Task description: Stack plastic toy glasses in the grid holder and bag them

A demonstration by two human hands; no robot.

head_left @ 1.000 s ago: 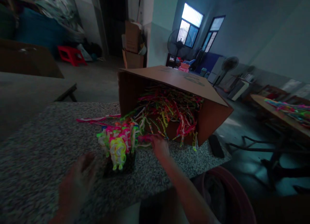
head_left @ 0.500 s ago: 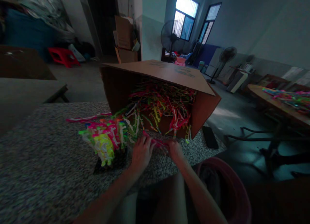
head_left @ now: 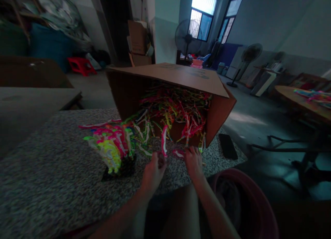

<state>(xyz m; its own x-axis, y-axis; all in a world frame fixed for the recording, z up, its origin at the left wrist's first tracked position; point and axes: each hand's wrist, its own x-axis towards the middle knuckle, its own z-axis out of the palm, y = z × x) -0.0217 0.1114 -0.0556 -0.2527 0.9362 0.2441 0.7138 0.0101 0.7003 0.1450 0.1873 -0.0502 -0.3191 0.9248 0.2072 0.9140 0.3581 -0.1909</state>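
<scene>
A pink-and-white strip [head_left: 164, 140] is being pinched upright by the left hand [head_left: 153, 173], its fingers closed narrowly, above the speckled counter [head_left: 43, 194]. The right hand [head_left: 193, 163] is being curled narrowly beside a pink scrap [head_left: 178, 153], its grip unclear, before the tipped cardboard box [head_left: 219, 115].

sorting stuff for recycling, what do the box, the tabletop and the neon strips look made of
The box looks like matte brown cardboard with stiff folded flaps. The tabletop looks like granite, going by its fine dark-and-light speckle. The neon strips look like soft glossy plastic, though dim light leaves that open.
</scene>
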